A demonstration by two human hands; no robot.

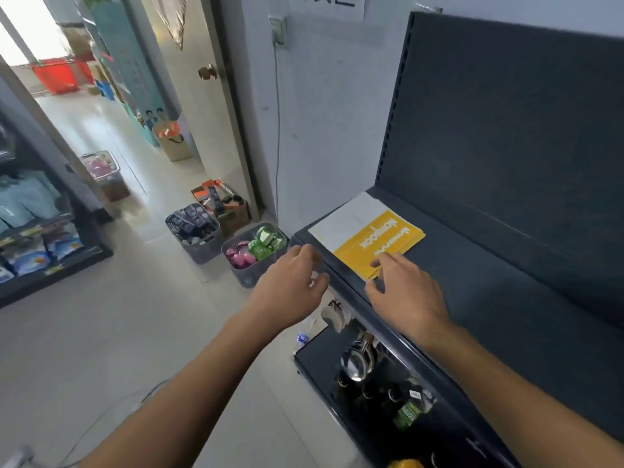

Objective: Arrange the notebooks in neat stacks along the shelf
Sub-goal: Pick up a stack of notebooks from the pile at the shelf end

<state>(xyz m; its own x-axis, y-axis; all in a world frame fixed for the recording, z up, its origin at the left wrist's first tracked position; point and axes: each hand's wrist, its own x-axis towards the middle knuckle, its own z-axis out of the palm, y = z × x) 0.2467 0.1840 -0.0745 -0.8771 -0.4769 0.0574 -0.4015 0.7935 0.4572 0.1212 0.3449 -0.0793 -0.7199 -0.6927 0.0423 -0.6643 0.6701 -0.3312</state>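
Note:
A small stack of yellow notebooks [381, 243] with white lettering lies flat at the left end of the dark grey shelf [489, 285]. Beside them, further back, lie pale grey notebooks [347, 219]. My right hand [410, 292] hovers over the near corner of the yellow stack, fingers spread, fingertips touching its edge. My left hand [293, 282] hangs in front of the shelf's front lip, fingers loosely curled and holding nothing.
The shelf's tall back panel [506, 123] rises behind the notebooks. A lower shelf holds metal pans [354, 363] and bottles [410, 410]. Grey baskets of goods [253, 255] and boxes stand on the floor by the wall. Another rack [40, 244] stands at the left.

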